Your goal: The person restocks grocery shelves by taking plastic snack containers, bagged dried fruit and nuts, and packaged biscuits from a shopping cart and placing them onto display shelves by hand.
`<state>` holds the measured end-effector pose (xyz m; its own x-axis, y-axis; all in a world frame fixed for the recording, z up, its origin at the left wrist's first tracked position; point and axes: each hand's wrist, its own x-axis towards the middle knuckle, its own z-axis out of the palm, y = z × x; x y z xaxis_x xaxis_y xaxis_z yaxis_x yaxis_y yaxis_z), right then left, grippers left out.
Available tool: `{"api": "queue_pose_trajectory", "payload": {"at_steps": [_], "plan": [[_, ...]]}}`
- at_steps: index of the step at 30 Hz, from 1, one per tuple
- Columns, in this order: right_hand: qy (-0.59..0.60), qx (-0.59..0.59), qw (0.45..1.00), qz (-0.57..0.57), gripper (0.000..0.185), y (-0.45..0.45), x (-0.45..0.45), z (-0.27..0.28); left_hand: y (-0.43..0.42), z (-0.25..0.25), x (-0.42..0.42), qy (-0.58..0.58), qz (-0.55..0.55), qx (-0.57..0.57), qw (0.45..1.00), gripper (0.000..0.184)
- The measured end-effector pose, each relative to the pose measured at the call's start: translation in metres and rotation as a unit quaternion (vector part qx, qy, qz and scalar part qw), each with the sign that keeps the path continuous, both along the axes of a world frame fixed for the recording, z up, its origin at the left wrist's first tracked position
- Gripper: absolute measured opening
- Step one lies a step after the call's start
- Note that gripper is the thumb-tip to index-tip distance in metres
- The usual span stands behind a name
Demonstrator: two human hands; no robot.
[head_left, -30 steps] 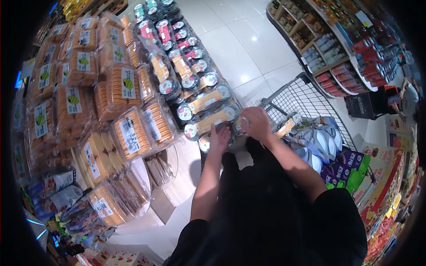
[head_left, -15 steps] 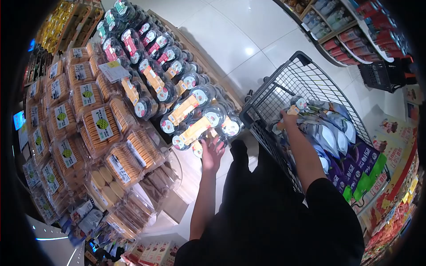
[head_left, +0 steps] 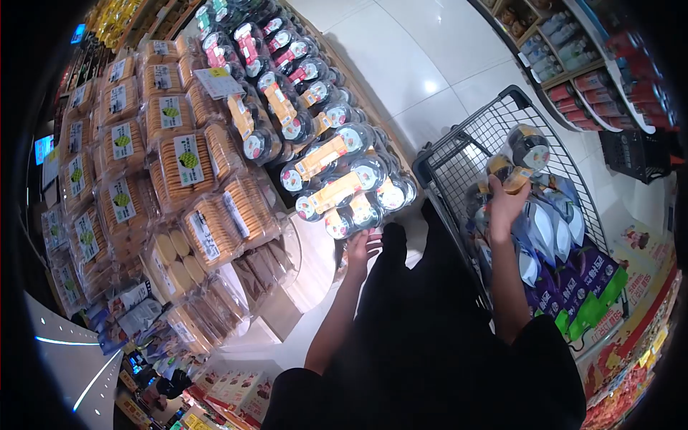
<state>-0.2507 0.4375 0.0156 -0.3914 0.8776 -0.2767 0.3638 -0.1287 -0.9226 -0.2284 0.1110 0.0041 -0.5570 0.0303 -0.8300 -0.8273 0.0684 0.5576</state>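
In the shopping cart (head_left: pixel 517 94), my right hand (head_left: pixel 507 206) is closed on a pack of round lidded cups (head_left: pixel 530 148) with an orange paper band. The pack is tilted above several blue-and-white bags, and the cups' contents are too dark to name. My left hand (head_left: pixel 362 249) has its fingers apart just below the front of a stack of similar cup packs (head_left: pixel 337 190). Whether its fingertips touch the lowest pack (head_left: pixel 352 218), I cannot tell. Purple bags (head_left: pixel 573 279) with green edges lie at the cart's near end.
Left of the cup packs rise stacked clear trays of biscuits (head_left: pixel 183 161), with a price card (head_left: pixel 218 83) between. Shelves of bottles (head_left: pixel 559 36) and a black basket (head_left: pixel 634 154) are at the upper right. Tiled floor (head_left: pixel 401 57) runs beyond the cart.
My right hand has turned within the cart, and the pack it holds now shows more fully, raised and tilted. My left hand has moved slightly right, staying below the stacked packs. The view has shifted.
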Motion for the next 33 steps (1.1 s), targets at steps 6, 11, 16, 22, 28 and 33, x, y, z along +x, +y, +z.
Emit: {"api": "queue_pose_trajectory", "payload": {"at_steps": [6, 11, 16, 22, 28, 33], "plan": [[0.051, 0.281, 0.887, 0.362, 0.077, -0.042, 0.000, 0.153, -0.016, -0.006, 0.011, -0.070, -0.008, 0.058, 0.996, 0.040], [0.047, 0.310, 0.682, 0.661, 0.077, -0.138, -0.023, 0.141, -0.034, 0.009, 0.026, -0.006, -0.179, 0.184, 0.966, 0.042], [-0.019, 0.298, 0.560, 0.773, 0.077, -0.208, -0.020, 0.047, -0.049, -0.006, 0.036, -0.033, 0.127, 0.367, 0.921, 0.047], [-0.085, 0.383, 0.531, 0.751, 0.065, -0.227, -0.034, 0.014, -0.041, -0.026, 0.020, -0.048, 0.239, 0.446, 0.861, 0.036], [-0.085, 0.477, 0.602, 0.635, 0.070, -0.208, -0.002, 0.043, -0.024, -0.038, -0.002, -0.092, 0.261, 0.397, 0.875, 0.062], [-0.298, 0.470, 0.720, 0.414, 0.067, -0.145, 0.071, 0.077, -0.012, -0.027, -0.003, -0.133, 0.315, 0.335, 0.878, 0.082]]}}
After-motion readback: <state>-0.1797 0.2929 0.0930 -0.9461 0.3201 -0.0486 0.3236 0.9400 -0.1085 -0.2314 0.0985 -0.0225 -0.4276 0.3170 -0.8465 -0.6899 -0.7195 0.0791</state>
